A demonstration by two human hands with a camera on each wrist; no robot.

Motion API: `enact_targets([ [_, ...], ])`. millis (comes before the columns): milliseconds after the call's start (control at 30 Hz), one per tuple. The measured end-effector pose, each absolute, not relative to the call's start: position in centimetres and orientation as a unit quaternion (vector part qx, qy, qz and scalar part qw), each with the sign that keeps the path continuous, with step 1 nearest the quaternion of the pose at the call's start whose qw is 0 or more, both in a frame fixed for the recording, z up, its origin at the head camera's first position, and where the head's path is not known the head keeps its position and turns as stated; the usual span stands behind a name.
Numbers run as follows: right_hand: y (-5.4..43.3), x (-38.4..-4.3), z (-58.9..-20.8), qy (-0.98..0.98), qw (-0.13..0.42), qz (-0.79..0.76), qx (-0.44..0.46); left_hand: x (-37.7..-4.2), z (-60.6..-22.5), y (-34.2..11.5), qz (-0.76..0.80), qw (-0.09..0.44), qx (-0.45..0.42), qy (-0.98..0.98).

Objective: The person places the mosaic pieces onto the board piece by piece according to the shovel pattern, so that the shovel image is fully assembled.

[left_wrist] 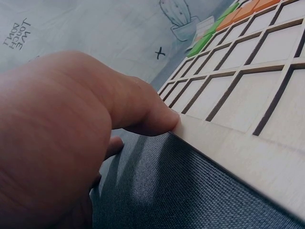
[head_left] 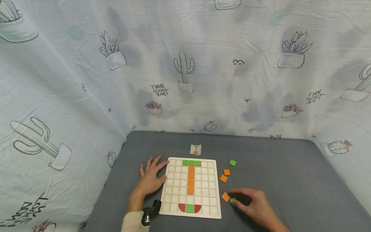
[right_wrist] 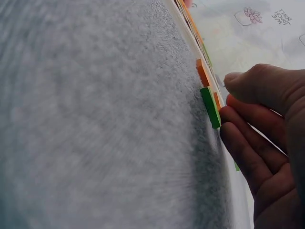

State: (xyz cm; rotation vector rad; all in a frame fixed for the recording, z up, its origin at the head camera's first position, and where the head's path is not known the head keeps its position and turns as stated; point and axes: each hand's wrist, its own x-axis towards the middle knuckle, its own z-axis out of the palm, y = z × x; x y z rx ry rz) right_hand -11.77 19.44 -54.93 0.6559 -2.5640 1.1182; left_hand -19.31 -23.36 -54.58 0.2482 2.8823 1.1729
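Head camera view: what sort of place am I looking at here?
Perhaps a screened-off tabletop workspace, though I can't tell what lies beyond. Wrinkled cactus-print cloth hangs behind and beside a gray table, where a gridded board holds colored tiles.

I see one left hand (head_left: 151, 179), one right hand (head_left: 255, 203), one board (head_left: 208, 187) on the desk (head_left: 284, 170), and one small card (head_left: 195, 149) past the board's far edge. By that edge sit three green squares (head_left: 192, 163), then four orange squares (head_left: 191, 176) in a line. Two red pieces (head_left: 182, 207) and one green square (head_left: 189, 208) sit by the near edge. Off the right edge lie three orange squares (head_left: 223, 178) and two green squares (head_left: 233, 162).
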Motion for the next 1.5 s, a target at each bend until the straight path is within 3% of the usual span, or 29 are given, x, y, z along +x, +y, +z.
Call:
enact_targets([
  [567, 20.7, -10.6, -54.9, -0.903, 0.055, 0.373, 0.208, -19.3, -54.7, -23.7, 0.379, 0.01, 0.085, 0.921],
  [1000, 20.3, -10.3, -54.7, -0.9, 0.063, 0.387, 0.192, -19.3, -54.7, -23.8, 0.381, 0.014, 0.084, 0.921],
  [1267, 18.8, -10.5, -53.4, -0.891, 0.102, 0.394, 0.2, -19.3, -54.7, -23.7, 0.377, 0.011, 0.083, 0.923],
  [1500, 16.8, -11.2, -52.3, -0.877, 0.081, 0.42, 0.218, -19.2, -54.6, -23.5, 0.382, 0.009, 0.082, 0.92],
])
